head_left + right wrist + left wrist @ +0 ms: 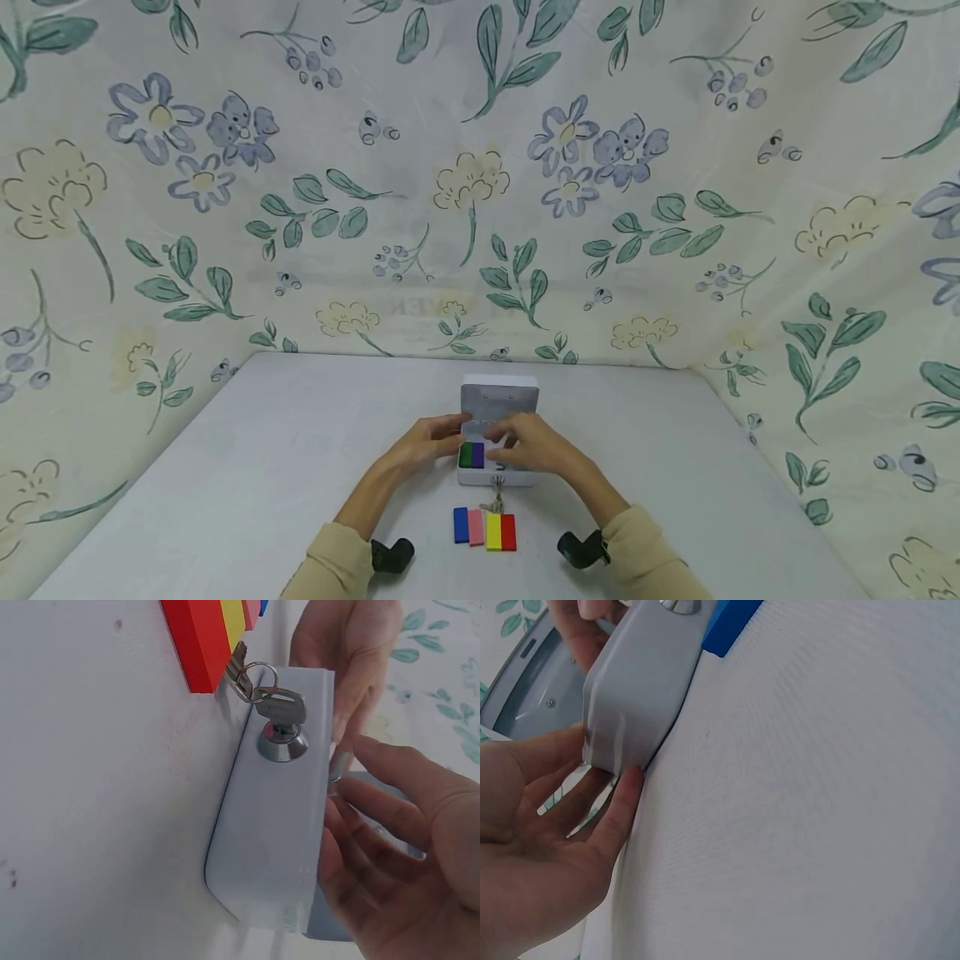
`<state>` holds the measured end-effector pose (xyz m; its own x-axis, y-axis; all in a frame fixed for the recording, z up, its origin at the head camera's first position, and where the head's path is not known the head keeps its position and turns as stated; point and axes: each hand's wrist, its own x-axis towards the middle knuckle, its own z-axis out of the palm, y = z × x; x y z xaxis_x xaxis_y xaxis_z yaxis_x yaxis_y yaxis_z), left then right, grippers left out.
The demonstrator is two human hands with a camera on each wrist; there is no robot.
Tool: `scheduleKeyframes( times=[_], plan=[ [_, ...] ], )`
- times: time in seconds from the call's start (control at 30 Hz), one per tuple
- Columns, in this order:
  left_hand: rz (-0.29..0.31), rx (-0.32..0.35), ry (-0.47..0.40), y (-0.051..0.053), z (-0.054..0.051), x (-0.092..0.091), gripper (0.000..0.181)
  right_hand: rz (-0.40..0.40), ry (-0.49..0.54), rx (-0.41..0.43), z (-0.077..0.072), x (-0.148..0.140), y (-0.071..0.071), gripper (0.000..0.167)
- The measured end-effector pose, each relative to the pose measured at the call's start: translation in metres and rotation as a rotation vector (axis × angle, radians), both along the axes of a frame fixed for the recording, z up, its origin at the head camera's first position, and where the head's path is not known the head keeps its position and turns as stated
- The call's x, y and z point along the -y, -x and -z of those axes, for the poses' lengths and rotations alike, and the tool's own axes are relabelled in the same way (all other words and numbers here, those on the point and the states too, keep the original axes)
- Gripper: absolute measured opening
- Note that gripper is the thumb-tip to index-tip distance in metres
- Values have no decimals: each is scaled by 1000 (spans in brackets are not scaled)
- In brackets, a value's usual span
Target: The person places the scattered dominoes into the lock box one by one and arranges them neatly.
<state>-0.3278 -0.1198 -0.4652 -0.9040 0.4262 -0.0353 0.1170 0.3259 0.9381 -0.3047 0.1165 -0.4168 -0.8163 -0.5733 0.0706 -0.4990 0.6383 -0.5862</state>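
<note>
A light grey metal cash box (482,477) stands on the table with its lid (480,398) raised. A green block (467,455) and a purple block (477,455) lie side by side in its left part. My left hand (426,442) holds the box's left side, its thumb at the rim and other fingers against the wall. Over the box's right part, my right hand (531,442) has its fingers spread apart, reaching inside; the front wall hides some fingertips in the right wrist view. Keys (281,707) on a ring hang from the front lock (283,742).
In front of the box, a blue block (461,526), a pink block (476,527), a yellow block (493,532) and a red block (508,532) lie in a row on the white table (315,417). Floral cloth (405,208) hangs behind and at both sides.
</note>
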Motion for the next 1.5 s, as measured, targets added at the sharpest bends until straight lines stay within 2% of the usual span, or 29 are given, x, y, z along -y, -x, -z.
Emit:
scheduleKeyframes(
  times=[0.17, 0.47, 1.03, 1.33, 1.5],
  plan=[
    [-10, 7, 5, -1, 0, -1, 51, -15, 25, -11, -6, -3, -8, 33],
    [-21, 9, 1, -1, 1, -3, 47, -16, 2, -9, -10, -10, -21, 37],
    [-29, -4, 15, -1, 2, -3, 47, -41, 24, 12, -6, -23, -36, 34],
    [-35, -1, 6, 0, 0, -2, 48, -83, 66, -14, 0, -32, -43, 31],
    [-42, -15, 13, -3, -1, -3, 47, -67, 85, -11, 3, -34, -46, 31]
  ],
)
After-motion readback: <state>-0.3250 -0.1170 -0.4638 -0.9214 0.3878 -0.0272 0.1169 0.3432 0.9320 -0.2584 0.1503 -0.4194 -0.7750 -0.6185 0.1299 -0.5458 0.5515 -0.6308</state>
